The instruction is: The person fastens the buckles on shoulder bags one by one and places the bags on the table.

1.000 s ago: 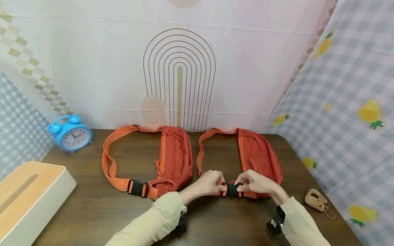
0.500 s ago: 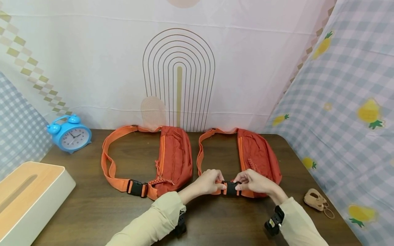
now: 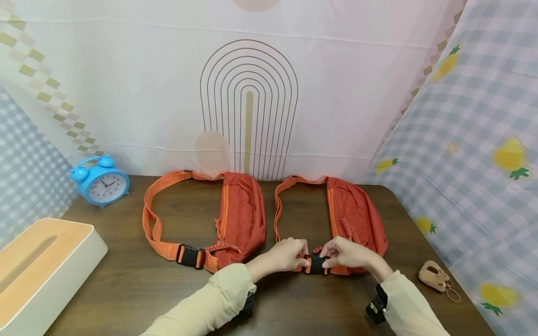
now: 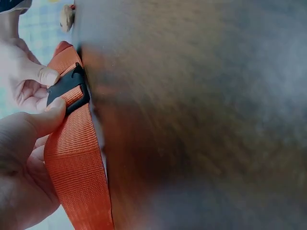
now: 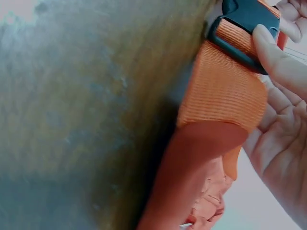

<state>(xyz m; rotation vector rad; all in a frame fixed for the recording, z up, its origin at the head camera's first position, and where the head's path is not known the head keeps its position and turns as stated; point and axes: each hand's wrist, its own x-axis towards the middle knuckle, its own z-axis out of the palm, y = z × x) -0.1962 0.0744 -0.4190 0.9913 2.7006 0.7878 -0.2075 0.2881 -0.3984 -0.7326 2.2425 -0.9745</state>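
Two rust-red waist bags lie on the table with orange straps. On the right-hand waist bag (image 3: 357,212), both hands pinch the black side-release buckle (image 3: 316,264) near the front. My left hand (image 3: 287,254) grips the buckle's left end where the orange strap (image 4: 79,167) enters it; the thumb lies on top. My right hand (image 3: 346,254) pinches the buckle's right part, its thumb (image 5: 273,52) on the black plastic. The two buckle halves look joined. The left-hand waist bag (image 3: 244,214) lies untouched, its own black buckle (image 3: 190,256) fastened.
A blue alarm clock (image 3: 102,182) stands at the back left. In front of it is a white box with a wooden slotted lid (image 3: 75,233). A tan keychain (image 3: 434,276) lies near the right edge. Patterned cloth hangs behind and at both sides.
The buckle halves were slightly apart a second ago and have come together. Both hands keep their hold on the buckle. The whole head view has shifted a little.
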